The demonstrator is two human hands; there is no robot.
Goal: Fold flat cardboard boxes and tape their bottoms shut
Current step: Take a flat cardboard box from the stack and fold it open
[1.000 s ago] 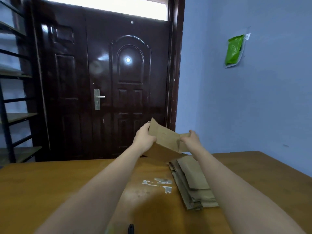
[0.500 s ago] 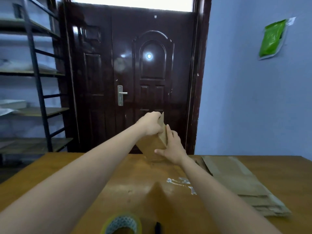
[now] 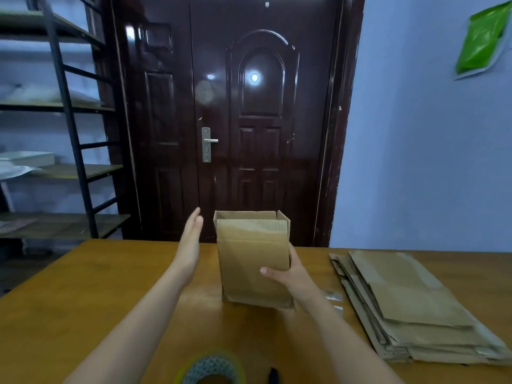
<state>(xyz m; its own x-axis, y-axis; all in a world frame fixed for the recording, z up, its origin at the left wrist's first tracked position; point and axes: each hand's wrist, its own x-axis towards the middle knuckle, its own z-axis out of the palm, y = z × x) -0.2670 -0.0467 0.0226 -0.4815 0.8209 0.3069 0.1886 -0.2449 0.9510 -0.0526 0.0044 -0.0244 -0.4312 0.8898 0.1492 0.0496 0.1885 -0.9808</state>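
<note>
A small brown cardboard box [image 3: 250, 253], opened out into a tube shape, stands upright on the wooden table [image 3: 83, 295] in the middle of the view. Its top flaps stick up. My right hand [image 3: 288, 273] grips its lower right corner, thumb across the near face and fingers behind the right side. My left hand [image 3: 191, 242] hovers just left of the box with straight fingers, apart from it and holding nothing. A stack of flat cardboard boxes [image 3: 410, 306] lies on the table to the right. A roll of tape [image 3: 212, 368] sits at the near edge.
A dark wooden door [image 3: 235, 112] stands behind the table. A black metal shelf rack [image 3: 66, 115] is at the left. A green packet [image 3: 479, 40] hangs on the blue wall. Scraps of tape [image 3: 333, 297] lie between the box and the stack. A small black object [image 3: 273, 375] lies beside the roll.
The flat box was lifted off the stack, opened out and set upright on the table. My left hand has let go of it and drawn away to the left. The view shifted left.
</note>
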